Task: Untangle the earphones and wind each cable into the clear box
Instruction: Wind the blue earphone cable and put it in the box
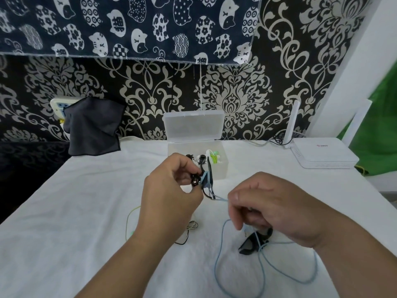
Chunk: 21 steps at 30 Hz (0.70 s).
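Blue cable mid-wind: L holds coil, R feeds slack

Blue cable (215,263) lies nearest me in loose loops on the white cloth (64,222), slack that isn't wound yet. One loop crosses a black piece (254,241) just under my R wrist side. It's prob. an earphone part or clip, can't tell which.

My right hand (279,211) has its fingers curled and pinches one blue strand at the fingertips. The strand runs taut up-left to my left hand (169,196). I judge I'm holding it this way to keep tension so the turns lie flat.

L hand grips a small blue coil (206,180) between thumb and fingers, w/ a black knot (195,180) of cable pressed against it. The coil is raised off the cloth, in front of the box and not in it yet.

A thin green cable (128,216) and a black-and-white cable (190,227) lie on the cloth below and behind my L hand, partly hidden.

Clear box (221,168) sits just past the coil, lid (193,125) open and tipped back against the wall. Green and white earphones (212,157) are already inside.

Further off there's a white router (322,153) at right and a dark cloth (92,125) at left.
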Each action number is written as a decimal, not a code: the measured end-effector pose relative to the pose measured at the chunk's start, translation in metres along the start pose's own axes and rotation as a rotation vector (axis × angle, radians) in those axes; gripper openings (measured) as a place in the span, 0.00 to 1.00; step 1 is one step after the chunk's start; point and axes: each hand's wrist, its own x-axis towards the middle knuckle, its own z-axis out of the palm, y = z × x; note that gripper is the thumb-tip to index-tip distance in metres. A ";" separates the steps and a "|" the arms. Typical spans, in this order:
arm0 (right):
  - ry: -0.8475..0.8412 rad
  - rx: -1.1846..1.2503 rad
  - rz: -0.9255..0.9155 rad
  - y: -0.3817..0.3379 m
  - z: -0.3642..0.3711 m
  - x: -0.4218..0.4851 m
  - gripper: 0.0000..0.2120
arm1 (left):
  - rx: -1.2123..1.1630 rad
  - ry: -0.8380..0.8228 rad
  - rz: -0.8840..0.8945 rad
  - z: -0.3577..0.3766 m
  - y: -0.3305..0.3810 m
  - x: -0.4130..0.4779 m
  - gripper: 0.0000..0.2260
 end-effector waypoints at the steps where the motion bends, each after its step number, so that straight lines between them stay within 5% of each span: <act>1: 0.039 -0.013 -0.001 0.000 -0.002 -0.001 0.18 | 0.009 0.005 0.008 -0.001 0.000 0.000 0.19; 13: 0.423 -0.443 -0.090 -0.003 0.002 0.002 0.11 | 0.452 -0.111 0.288 0.002 0.000 -0.007 0.17; 21: 0.668 -0.261 -0.129 0.011 -0.011 0.008 0.11 | 0.099 -0.309 0.125 0.002 0.011 -0.012 0.17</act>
